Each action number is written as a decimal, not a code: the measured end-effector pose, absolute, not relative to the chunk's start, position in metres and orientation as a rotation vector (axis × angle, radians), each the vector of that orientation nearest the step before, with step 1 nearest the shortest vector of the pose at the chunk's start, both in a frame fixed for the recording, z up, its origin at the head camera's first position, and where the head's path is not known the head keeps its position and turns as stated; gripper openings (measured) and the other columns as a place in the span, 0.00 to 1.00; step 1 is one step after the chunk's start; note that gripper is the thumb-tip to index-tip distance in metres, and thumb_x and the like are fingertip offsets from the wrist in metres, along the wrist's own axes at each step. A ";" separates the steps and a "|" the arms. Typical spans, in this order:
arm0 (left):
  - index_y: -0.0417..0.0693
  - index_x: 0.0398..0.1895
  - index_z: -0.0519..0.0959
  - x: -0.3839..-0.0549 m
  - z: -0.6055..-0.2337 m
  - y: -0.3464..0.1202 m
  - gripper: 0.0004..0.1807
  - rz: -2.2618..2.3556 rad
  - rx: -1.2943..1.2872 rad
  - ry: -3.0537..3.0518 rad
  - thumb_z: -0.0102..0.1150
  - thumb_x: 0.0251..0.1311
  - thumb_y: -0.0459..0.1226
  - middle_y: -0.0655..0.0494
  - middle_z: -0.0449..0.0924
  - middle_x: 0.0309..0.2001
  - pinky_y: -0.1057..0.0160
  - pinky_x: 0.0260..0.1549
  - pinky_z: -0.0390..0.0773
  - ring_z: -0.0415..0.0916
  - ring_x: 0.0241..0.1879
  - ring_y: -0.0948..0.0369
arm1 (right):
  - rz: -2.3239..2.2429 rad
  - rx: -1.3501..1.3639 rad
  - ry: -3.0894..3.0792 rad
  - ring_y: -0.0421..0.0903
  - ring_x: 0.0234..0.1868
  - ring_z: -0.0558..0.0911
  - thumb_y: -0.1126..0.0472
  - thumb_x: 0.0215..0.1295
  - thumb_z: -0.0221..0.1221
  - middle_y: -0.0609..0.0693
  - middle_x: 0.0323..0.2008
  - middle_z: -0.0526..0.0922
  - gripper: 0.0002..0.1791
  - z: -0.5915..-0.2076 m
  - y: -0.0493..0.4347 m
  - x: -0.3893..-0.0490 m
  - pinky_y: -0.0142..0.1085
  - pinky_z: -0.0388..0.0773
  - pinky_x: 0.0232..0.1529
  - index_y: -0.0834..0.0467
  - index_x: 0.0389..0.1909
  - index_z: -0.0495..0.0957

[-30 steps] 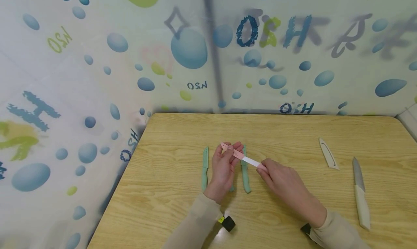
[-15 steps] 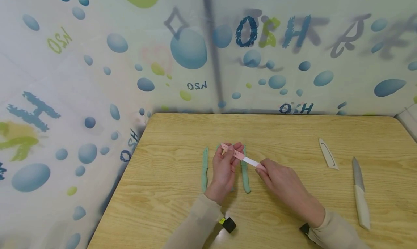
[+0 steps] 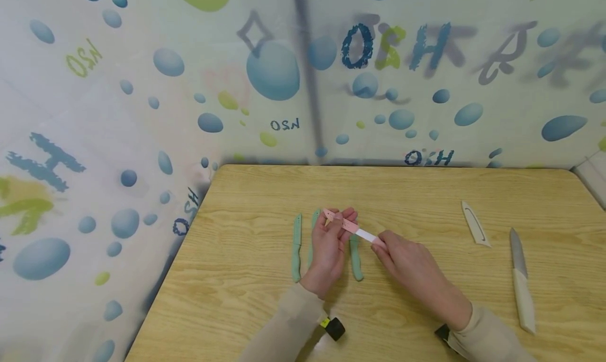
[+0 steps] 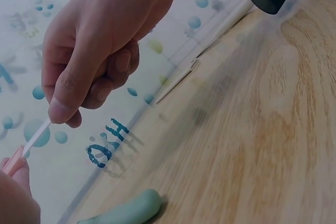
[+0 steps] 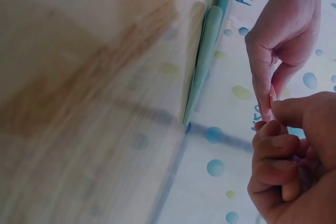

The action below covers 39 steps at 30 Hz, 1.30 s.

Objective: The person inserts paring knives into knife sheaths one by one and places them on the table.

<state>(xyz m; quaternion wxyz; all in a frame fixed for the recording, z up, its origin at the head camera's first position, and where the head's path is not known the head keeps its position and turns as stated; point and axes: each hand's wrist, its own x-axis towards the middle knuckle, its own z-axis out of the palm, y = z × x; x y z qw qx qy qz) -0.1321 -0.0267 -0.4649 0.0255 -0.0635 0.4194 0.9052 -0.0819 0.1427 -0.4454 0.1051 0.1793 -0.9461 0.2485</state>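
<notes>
A small knife with a white blade and pink handle is held up over the table between both hands. My left hand pinches its pink sheath between thumb and fingers, palm turned up. My right hand grips the handle, mostly covering it. The blade's front part is inside the sheath; a short white stretch shows between sheath and handle, also in the left wrist view. Green knives lie by the left hand: one on its left, one partly hidden behind it, one on its right.
On the right of the wooden table lie a white blade sheath and a larger knife with a cream handle and bare grey blade. A patterned wall rises behind the table's far edge.
The left hand and pink sheath have shifted slightly right toward the handle, so less of the white blade shows. The right hand has hardly moved. More of the middle green knife is visible.
</notes>
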 end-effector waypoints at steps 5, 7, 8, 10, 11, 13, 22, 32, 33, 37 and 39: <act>0.42 0.50 0.68 -0.131 -0.465 -0.026 0.03 2.788 -0.182 1.311 0.48 0.80 0.31 0.41 0.84 0.51 0.56 0.57 0.82 0.84 0.54 0.51 | 0.731 0.528 -2.795 0.35 0.18 0.61 0.59 0.74 0.64 0.41 0.21 0.64 0.07 -0.445 0.143 -0.082 0.29 0.60 0.15 0.57 0.38 0.77; 0.42 0.50 0.68 -0.131 -0.464 -0.025 0.03 2.783 -0.182 1.311 0.48 0.80 0.31 0.41 0.84 0.51 0.57 0.57 0.82 0.84 0.54 0.52 | 0.733 0.530 -2.796 0.35 0.18 0.61 0.59 0.73 0.64 0.41 0.21 0.64 0.07 -0.445 0.142 -0.082 0.29 0.60 0.15 0.57 0.38 0.77; 0.42 0.50 0.68 -0.131 -0.465 -0.025 0.03 2.781 -0.183 1.311 0.47 0.80 0.31 0.41 0.84 0.51 0.57 0.57 0.82 0.84 0.54 0.52 | 0.734 0.532 -2.796 0.35 0.19 0.61 0.60 0.73 0.65 0.41 0.21 0.64 0.07 -0.445 0.142 -0.082 0.29 0.60 0.15 0.57 0.39 0.77; 0.42 0.50 0.68 -0.131 -0.465 -0.024 0.03 2.781 -0.188 1.304 0.48 0.80 0.31 0.41 0.85 0.50 0.57 0.57 0.82 0.85 0.53 0.52 | 0.731 0.537 -2.790 0.35 0.19 0.61 0.60 0.73 0.65 0.41 0.21 0.64 0.07 -0.445 0.142 -0.082 0.29 0.60 0.16 0.57 0.39 0.77; 0.42 0.50 0.68 -0.131 -0.465 -0.024 0.03 2.779 -0.187 1.308 0.48 0.80 0.31 0.41 0.85 0.50 0.57 0.57 0.82 0.85 0.53 0.52 | 0.729 0.541 -2.786 0.35 0.19 0.61 0.60 0.73 0.65 0.41 0.21 0.64 0.07 -0.445 0.143 -0.082 0.29 0.60 0.16 0.57 0.39 0.77; 0.42 0.50 0.68 -0.131 -0.465 -0.023 0.03 2.778 -0.190 1.304 0.48 0.80 0.31 0.41 0.85 0.50 0.57 0.57 0.82 0.85 0.53 0.52 | 0.720 0.550 -2.772 0.35 0.19 0.61 0.60 0.72 0.65 0.41 0.21 0.64 0.07 -0.446 0.143 -0.082 0.29 0.60 0.16 0.57 0.39 0.77; 0.42 0.51 0.69 -0.129 -0.465 -0.021 0.04 2.776 -0.190 1.302 0.49 0.79 0.31 0.41 0.85 0.50 0.57 0.56 0.83 0.85 0.53 0.52 | 0.705 0.558 -2.759 0.35 0.19 0.62 0.61 0.72 0.66 0.41 0.21 0.64 0.07 -0.447 0.143 -0.082 0.29 0.61 0.16 0.58 0.39 0.77; 0.41 0.50 0.69 -0.128 -0.464 -0.020 0.03 2.775 -0.197 1.281 0.49 0.79 0.30 0.41 0.85 0.49 0.57 0.55 0.83 0.86 0.51 0.53 | 0.707 0.588 -2.720 0.35 0.19 0.61 0.62 0.71 0.66 0.41 0.21 0.63 0.08 -0.448 0.143 -0.081 0.29 0.60 0.16 0.58 0.38 0.75; 0.41 0.50 0.69 -0.127 -0.464 -0.019 0.03 2.773 -0.198 1.278 0.49 0.79 0.30 0.42 0.85 0.49 0.57 0.55 0.83 0.86 0.51 0.53 | 0.707 0.589 -2.718 0.35 0.19 0.61 0.62 0.71 0.66 0.41 0.21 0.63 0.08 -0.448 0.143 -0.082 0.29 0.60 0.16 0.58 0.38 0.75; 0.41 0.51 0.69 -0.127 -0.465 -0.020 0.04 2.763 -0.183 1.296 0.49 0.79 0.31 0.42 0.85 0.49 0.58 0.55 0.83 0.86 0.51 0.53 | 0.707 0.583 -2.724 0.35 0.19 0.61 0.61 0.71 0.66 0.41 0.21 0.63 0.08 -0.448 0.142 -0.082 0.29 0.60 0.16 0.57 0.38 0.75; 0.41 0.51 0.69 -0.127 -0.465 -0.020 0.04 2.756 -0.172 1.306 0.49 0.79 0.31 0.43 0.85 0.49 0.58 0.55 0.83 0.85 0.51 0.53 | 0.704 0.580 -2.727 0.35 0.19 0.61 0.61 0.71 0.66 0.41 0.21 0.63 0.08 -0.448 0.142 -0.082 0.29 0.60 0.16 0.57 0.38 0.75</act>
